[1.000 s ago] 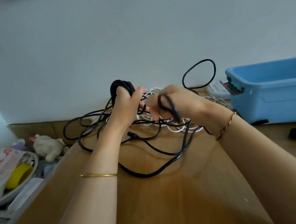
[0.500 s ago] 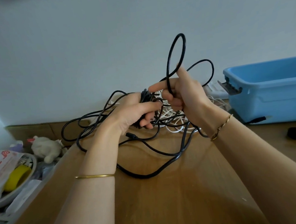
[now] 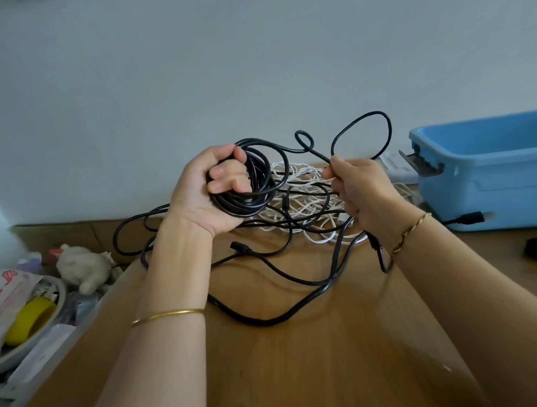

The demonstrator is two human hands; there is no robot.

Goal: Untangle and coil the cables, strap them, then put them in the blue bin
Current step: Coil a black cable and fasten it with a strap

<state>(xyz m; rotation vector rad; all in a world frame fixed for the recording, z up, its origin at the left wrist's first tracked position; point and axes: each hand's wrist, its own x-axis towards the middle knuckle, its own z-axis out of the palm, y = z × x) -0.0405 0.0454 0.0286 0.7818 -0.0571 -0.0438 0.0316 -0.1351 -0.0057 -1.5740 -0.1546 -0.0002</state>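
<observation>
Curled tight, fingers (image 3: pixel 224 172) of the left hand (image 3: pixel 205 196), gripping a coil of black cable (image 3: pixel 254 190) held up above the surface (image 3: pixel 292 358). Just to the right, fingers (image 3: pixel 332 171) of the right hand (image 3: pixel 362 189) pinching a loose strand (image 3: pixel 322 158) off that coil, loops arching behind. Below both hands, more black cable sprawled across the wood, tangled with a white cable (image 3: pixel 310 207). Far right, well apart from the coil, the blue bin (image 3: pixel 504 180).
</observation>
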